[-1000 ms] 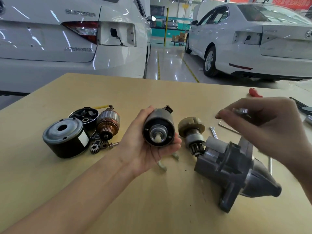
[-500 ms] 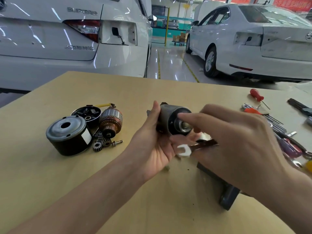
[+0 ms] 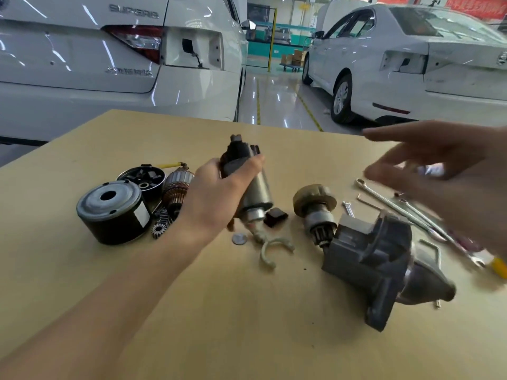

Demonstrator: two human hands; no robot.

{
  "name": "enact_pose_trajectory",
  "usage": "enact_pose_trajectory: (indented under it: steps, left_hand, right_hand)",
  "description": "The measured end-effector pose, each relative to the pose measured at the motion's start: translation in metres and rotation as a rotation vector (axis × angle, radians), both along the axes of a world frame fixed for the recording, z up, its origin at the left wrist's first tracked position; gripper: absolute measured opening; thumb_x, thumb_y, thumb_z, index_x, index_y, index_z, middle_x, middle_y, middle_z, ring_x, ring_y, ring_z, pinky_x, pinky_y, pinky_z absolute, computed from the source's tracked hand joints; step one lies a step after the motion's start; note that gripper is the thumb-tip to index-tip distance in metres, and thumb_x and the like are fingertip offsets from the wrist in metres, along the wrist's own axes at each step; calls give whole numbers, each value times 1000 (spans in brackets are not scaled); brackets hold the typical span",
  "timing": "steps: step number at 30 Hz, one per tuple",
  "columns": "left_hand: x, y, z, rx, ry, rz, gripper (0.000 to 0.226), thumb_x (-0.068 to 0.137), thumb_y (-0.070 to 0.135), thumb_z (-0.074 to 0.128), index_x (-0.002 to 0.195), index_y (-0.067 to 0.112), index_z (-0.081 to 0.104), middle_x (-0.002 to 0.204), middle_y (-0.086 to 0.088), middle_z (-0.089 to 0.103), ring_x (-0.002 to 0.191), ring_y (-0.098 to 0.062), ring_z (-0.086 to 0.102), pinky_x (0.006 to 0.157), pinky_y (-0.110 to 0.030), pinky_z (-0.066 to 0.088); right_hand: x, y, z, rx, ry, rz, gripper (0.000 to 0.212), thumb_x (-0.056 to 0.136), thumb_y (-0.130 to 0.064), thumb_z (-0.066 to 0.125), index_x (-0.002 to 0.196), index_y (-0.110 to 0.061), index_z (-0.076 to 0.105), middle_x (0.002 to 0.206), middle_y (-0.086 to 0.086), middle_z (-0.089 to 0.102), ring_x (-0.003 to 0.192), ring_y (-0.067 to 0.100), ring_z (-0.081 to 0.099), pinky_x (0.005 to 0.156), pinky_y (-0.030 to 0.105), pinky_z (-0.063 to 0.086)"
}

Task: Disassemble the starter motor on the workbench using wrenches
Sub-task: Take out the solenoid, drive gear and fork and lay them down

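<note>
Legible writing: "SUPERB" in raised letters on the boot lid of the white car (image 3: 115, 50) beyond the workbench's far-left edge; a second badge line below it cannot be read. The white label on the black cylindrical motor housing (image 3: 113, 212), near the left edge, shows no readable text.

Left hand (image 3: 216, 198) grips the solenoid (image 3: 247, 182), fingers and thumb curled round its body, held tilted above the middle of the workbench (image 3: 219, 311), plunger end lowest.

Right hand (image 3: 444, 171) hovers blurred over the right side, fingers spread and fairly straight, holding nothing that can be made out.

On the bench: brush-holder cap (image 3: 142, 178) and armature (image 3: 175, 193) just behind the housing; small gear (image 3: 159, 230) beside it; drive pinion (image 3: 315, 209) and grey nose housing (image 3: 378, 261) right of centre; wrenches (image 3: 395, 207) toward the right edge.
</note>
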State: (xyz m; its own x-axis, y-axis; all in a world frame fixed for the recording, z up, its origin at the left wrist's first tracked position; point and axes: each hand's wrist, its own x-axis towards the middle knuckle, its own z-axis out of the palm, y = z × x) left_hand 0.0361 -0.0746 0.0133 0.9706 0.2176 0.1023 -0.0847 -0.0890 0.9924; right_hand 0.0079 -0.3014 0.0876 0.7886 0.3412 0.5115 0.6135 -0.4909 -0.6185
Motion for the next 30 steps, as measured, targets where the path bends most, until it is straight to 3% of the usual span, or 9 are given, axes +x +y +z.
enact_pose_trajectory:
  steps: [2, 5, 8, 11, 16, 19, 22, 27, 30]
  left_hand:
    - [5, 11, 0, 302, 6, 58, 36, 80, 51, 68, 87, 17, 61, 73, -2, 63, 40, -8, 57, 32, -19, 35]
    - [7, 21, 3, 623, 123, 60, 44, 76, 58, 65, 82, 15, 60, 61, -4, 65, 36, -16, 60, 31, -19, 36]
    - [5, 26, 3, 881, 273, 55, 47, 78, 58, 63, 72, 11, 57, 59, -9, 63, 39, -24, 61, 35, -26, 46]
    - [6, 28, -3, 1133, 354, 58, 50, 80, 59, 59, 69, 10, 54, 73, -6, 53, 54, -21, 56, 50, -30, 50]
    - [6, 24, -5, 1246, 343, 122, 55, 82, 61, 55, 66, 10, 44, 75, -4, 47, 65, -21, 49, 48, -28, 29]
    - [4, 23, -6, 1287, 343, 130, 54, 83, 67, 50, 82, 14, 41, 89, -4, 43, 79, -24, 46, 51, -30, 30]
    - [4, 23, -4, 1304, 281, 175, 53, 84, 68, 47, 81, 15, 43, 88, -3, 46, 79, -25, 45, 59, -32, 34]
    - [-3, 17, 5, 1316, -141, 468, 43, 86, 55, 47, 93, 14, 58, 78, -6, 61, 74, -32, 58, 58, -32, 33]
    - [-11, -1, 2, 1081, -471, 316, 29, 90, 41, 52, 87, 13, 61, 77, 0, 61, 67, -24, 56, 55, -29, 35]
  right_hand:
    - [3, -10, 0, 46, 53, -69, 33, 73, -72, 60, 89, -46, 71, 73, -17, 71, 53, 11, 61, 52, 20, 50]
    - [10, -16, -7, 38, 160, -73, 44, 78, -64, 56, 73, -24, 75, 61, -14, 68, 44, 3, 54, 47, 6, 38]
    - [10, -20, -8, -107, 199, -20, 39, 73, -72, 57, 75, -37, 75, 54, 1, 63, 38, 10, 45, 43, 9, 32]
    - [-1, -20, 3, -333, 197, 109, 36, 67, -72, 62, 84, -42, 73, 54, -16, 58, 39, 2, 44, 43, 3, 27]
    - [-11, -15, -2, -612, 156, 112, 57, 50, -94, 53, 85, -50, 66, 68, -22, 63, 59, 1, 60, 47, 17, 46]
    - [-10, -15, -8, -714, 61, 75, 53, 55, -92, 48, 74, -44, 62, 67, -21, 62, 62, 1, 59, 53, 21, 46]
    - [-8, -15, -8, -783, 1, 45, 40, 58, -78, 58, 70, -40, 56, 64, -18, 59, 61, 4, 57, 48, 22, 44]
    - [-2, -24, -8, -741, -71, 44, 29, 57, -56, 61, 71, -30, 60, 60, -8, 58, 55, 13, 57, 46, 35, 49]
    - [2, -33, -3, -566, -100, 83, 24, 55, -47, 67, 72, -32, 61, 60, -8, 62, 52, 11, 59, 46, 26, 50]
